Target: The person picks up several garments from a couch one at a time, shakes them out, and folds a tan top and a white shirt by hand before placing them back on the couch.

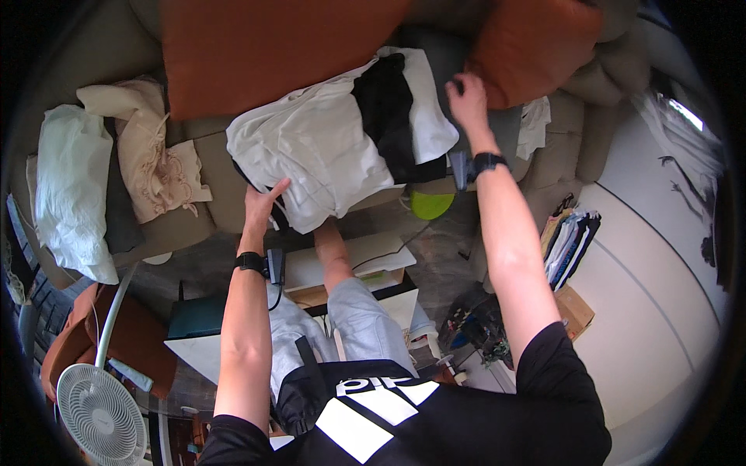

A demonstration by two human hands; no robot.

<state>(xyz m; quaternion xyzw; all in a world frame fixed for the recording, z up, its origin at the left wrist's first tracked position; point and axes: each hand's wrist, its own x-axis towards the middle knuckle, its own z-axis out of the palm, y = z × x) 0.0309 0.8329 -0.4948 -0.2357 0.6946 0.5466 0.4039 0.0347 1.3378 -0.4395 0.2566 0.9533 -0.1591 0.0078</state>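
A pile of folded clothes lies on the grey-brown sofa [574, 125]: a large white garment [309, 148] in front, with a black garment [384, 110] and another white garment [428, 110] to its right. My left hand [262, 201] grips the near left edge of the large white garment, thumb on top and fingers hidden below the fabric. Right of the pile, my right hand [470, 103] is raised with curled fingers, close to the lower edge of an orange cushion [533, 49]. Blur and the hand's angle hide whether it touches the cushion.
A large orange cushion [274, 52] stands behind the pile. Left on the sofa are a pale pink lace-trimmed garment [154, 157] and a white plastic-wrapped bundle [73, 186]. A white fan [102, 416] stands lower left. A green round object [432, 204] is below the sofa edge.
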